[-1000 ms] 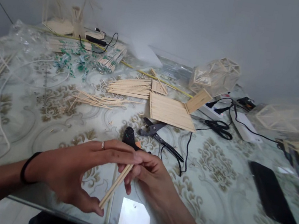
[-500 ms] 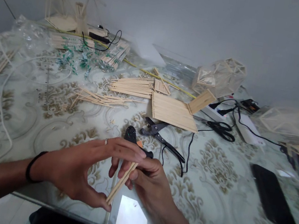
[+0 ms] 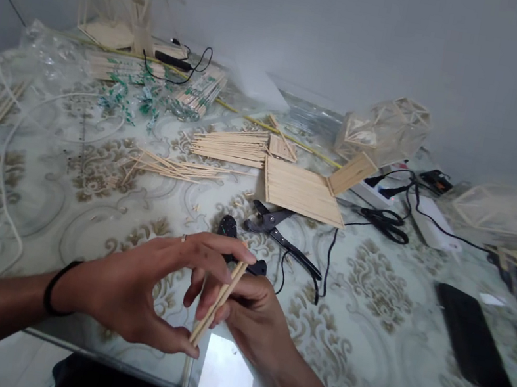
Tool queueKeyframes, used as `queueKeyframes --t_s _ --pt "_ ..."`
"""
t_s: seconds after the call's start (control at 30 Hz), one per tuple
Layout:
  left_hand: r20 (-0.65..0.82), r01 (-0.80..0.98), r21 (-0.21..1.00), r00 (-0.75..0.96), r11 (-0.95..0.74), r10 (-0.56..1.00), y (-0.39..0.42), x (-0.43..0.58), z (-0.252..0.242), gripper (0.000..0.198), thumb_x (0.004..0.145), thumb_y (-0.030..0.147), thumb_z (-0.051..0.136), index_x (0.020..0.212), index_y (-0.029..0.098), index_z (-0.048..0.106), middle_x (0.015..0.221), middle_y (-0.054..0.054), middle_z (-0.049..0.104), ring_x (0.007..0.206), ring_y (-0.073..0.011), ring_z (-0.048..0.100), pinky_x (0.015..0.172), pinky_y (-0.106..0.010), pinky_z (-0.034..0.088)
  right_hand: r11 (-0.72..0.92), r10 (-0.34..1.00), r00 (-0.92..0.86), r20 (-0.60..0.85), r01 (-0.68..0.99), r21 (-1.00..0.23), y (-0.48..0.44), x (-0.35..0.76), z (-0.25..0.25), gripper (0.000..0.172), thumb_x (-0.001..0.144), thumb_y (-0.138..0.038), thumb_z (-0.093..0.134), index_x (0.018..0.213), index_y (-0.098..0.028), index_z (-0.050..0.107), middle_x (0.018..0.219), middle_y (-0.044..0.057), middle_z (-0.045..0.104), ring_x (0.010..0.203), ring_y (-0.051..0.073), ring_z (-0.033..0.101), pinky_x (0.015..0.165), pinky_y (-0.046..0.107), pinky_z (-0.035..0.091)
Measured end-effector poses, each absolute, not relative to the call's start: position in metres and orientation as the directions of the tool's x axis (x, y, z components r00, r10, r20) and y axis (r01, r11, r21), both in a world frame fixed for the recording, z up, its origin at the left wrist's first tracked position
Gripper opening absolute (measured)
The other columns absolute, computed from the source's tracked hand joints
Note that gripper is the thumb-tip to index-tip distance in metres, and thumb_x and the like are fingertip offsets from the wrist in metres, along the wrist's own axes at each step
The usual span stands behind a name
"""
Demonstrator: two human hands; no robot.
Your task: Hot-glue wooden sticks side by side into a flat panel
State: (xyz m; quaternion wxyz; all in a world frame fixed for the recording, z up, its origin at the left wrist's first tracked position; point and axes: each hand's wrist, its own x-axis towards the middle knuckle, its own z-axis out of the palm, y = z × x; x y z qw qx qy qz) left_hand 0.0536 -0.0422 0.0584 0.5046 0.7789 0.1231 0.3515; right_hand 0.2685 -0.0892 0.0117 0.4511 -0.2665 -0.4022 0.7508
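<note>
A short bundle of thin wooden sticks [image 3: 219, 303] is held at a slant over the front of the table. My left hand [image 3: 146, 287] grips it end to end, thumb at the lower end and fingertips at the upper. Around its middle, my right hand [image 3: 256, 320] pinches the sticks between thumb and fingers. Just behind the hands lies a black-handled tool [image 3: 229, 226], partly hidden by my fingers. Black pliers [image 3: 277, 227] rest beyond it, beside a flat panel of glued sticks [image 3: 301, 191] with a small upright piece at its corner.
Loose sticks [image 3: 178, 167] and a neat row of sticks [image 3: 229, 145] lie mid-table. Scissors [image 3: 383, 223], a power strip [image 3: 371, 192] and a black phone [image 3: 477, 342] are on the right. Wrapped stick bundles [image 3: 201, 93] and stick models [image 3: 384, 132] stand at the back.
My left fingertips have shifted along the upper end of the sticks, showing more of it. The bundle sits slightly higher and steeper, and my right hand has moved a little.
</note>
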Motion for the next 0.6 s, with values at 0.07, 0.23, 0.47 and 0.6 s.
queueKeyframes --t_s 0.07,0.23,0.47,0.6 --pt "0.415 -0.156 0.878 0.719 -0.453 0.557 -0.0433 0.0532 0.0572 0.061 0.088 0.018 0.092 0.136 0.03 0.057 0.138 -0.009 0.075 0.143 -0.0304 0.069 0.091 -0.029 0.065 -0.28 0.891 -0.451 -0.04 -0.479 -0.832 -0.0898 0.2677 0.014 0.02 0.088 -0.045 0.094 0.086 -0.025 0.092 0.076 0.004 0.081 0.071 0.017 0.07 0.064 0.028 0.055" --pt "0.362 -0.073 0.887 0.722 -0.455 0.59 -0.0455 0.0509 0.0569 0.042 0.089 0.021 0.09 0.119 0.024 0.061 0.148 -0.011 0.07 0.109 -0.0195 0.082 0.094 -0.03 0.064 -0.292 0.896 -0.44 -0.062 -0.479 -0.828 -0.0903 0.2675 0.0135 0.026 0.086 -0.047 0.095 0.083 -0.022 0.091 0.077 0.005 0.081 0.068 0.016 0.069 0.064 0.028 0.057" --pt "0.377 -0.105 0.898 0.686 -0.428 0.622 -0.0454 0.0504 0.052 0.046 0.087 0.033 0.092 0.119 0.028 0.059 0.107 -0.003 0.08 0.105 -0.0261 0.083 0.095 -0.038 0.065 -0.458 0.831 -0.527 -0.179 -0.466 -0.757 -0.093 0.2658 0.011 0.024 0.076 -0.043 0.103 0.084 -0.024 0.091 0.074 0.003 0.08 0.067 0.017 0.073 0.067 0.029 0.063" --pt "0.288 -0.047 0.931 0.706 -0.363 0.647 -0.0454 0.0499 0.0497 0.058 0.087 0.034 0.091 0.133 0.029 0.057 0.085 0.002 0.077 0.093 -0.0251 0.082 0.094 -0.039 0.066 -0.416 0.836 -0.532 -0.134 -0.456 -0.787 -0.0946 0.264 0.011 0.025 0.08 -0.045 0.1 0.077 -0.023 0.089 0.071 0.004 0.078 0.075 0.018 0.072 0.069 0.029 0.061"
